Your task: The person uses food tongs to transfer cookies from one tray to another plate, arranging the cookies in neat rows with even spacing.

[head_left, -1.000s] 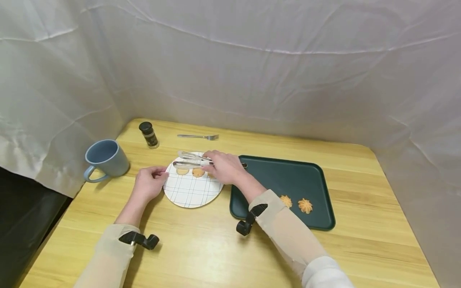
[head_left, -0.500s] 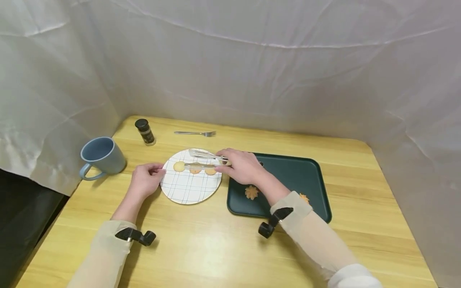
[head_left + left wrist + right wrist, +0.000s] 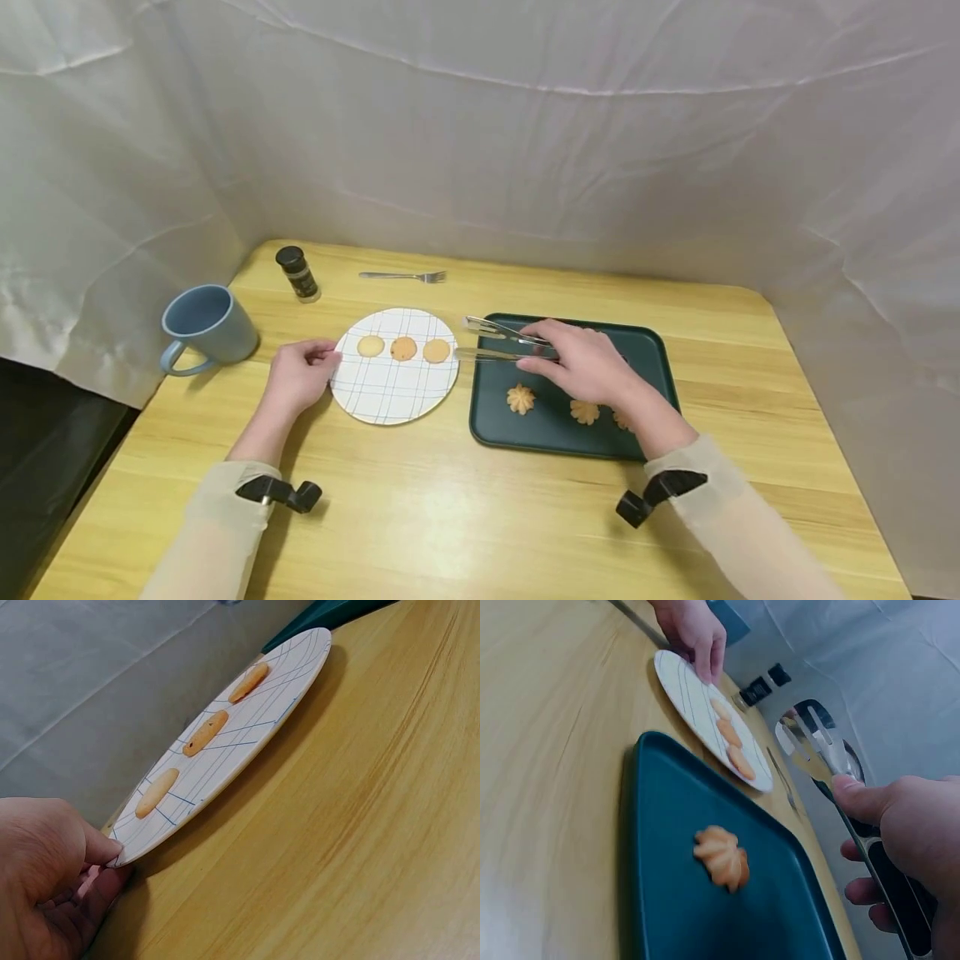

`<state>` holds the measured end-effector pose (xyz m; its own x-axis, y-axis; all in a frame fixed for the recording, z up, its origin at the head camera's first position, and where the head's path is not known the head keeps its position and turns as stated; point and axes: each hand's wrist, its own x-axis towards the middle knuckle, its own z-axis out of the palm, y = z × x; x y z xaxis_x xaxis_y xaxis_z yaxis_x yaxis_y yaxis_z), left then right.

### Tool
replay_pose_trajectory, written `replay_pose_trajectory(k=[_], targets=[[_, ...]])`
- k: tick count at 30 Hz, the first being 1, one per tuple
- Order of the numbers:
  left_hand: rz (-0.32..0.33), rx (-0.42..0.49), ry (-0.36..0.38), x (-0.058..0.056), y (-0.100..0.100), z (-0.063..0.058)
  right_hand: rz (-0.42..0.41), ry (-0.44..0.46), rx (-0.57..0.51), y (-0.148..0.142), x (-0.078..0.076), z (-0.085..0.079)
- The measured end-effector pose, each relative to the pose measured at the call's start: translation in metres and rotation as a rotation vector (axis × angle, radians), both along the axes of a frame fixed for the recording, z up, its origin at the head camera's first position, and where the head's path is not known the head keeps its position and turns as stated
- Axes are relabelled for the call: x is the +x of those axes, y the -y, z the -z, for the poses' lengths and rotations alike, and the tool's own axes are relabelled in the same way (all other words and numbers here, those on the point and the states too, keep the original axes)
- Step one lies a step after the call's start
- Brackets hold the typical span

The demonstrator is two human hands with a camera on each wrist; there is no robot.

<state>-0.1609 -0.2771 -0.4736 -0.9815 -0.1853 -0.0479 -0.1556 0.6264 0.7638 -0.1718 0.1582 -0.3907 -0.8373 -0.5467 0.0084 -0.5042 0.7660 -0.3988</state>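
Observation:
My left hand point(image 3: 298, 377) pinches the near-left rim of a round white plate point(image 3: 393, 396) with blue grid lines; the left wrist view shows the thumb on top and fingers under it. Three flat round cookies lie in a row on the plate: a pale one point(image 3: 371, 346), a speckled one point(image 3: 403, 348) and another plain one point(image 3: 436, 351). My right hand point(image 3: 588, 362) holds metal tongs point(image 3: 821, 746) over the dark green tray point(image 3: 495, 429), tips apart with nothing between them. Flower-shaped cookies point(image 3: 521, 399) point(image 3: 724, 859) sit on the tray, some partly hidden by the right hand and forearm.
A blue mug point(image 3: 210, 325) stands left of the plate. Behind are a black-capped spice jar point(image 3: 297, 273) and a fork point(image 3: 405, 276) lying flat. Grey-white cloth point(image 3: 525, 167) hangs along the table's back and sides. Bare wooden tabletop point(image 3: 420, 517) lies in front.
My right hand has drawn the tongs rightward, from above the plate's cookies to above the tray. All three plate cookies are now uncovered. The left hand stays at the plate's rim.

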Motion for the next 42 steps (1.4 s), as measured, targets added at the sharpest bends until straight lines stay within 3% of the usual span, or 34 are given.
replay_pose_trajectory(k=[7, 18, 31, 42], targets=[[0.004, 0.013, 0.011, -0.002, -0.002, -0.005, 0.024, -0.029, 0.066, -0.030, 0.016, 0.002], [0.013, -0.006, -0.003, 0.002, 0.000, 0.000, 0.039, -0.077, 0.079, -0.073, 0.055, 0.015], [0.006, -0.015, -0.005, 0.003, -0.002, -0.003, 0.010, -0.095, 0.121, -0.071, 0.057, 0.030], [0.007, -0.001, -0.024, 0.003, -0.003, 0.000, -0.040, -0.149, 0.150, -0.065, 0.056, 0.029]])
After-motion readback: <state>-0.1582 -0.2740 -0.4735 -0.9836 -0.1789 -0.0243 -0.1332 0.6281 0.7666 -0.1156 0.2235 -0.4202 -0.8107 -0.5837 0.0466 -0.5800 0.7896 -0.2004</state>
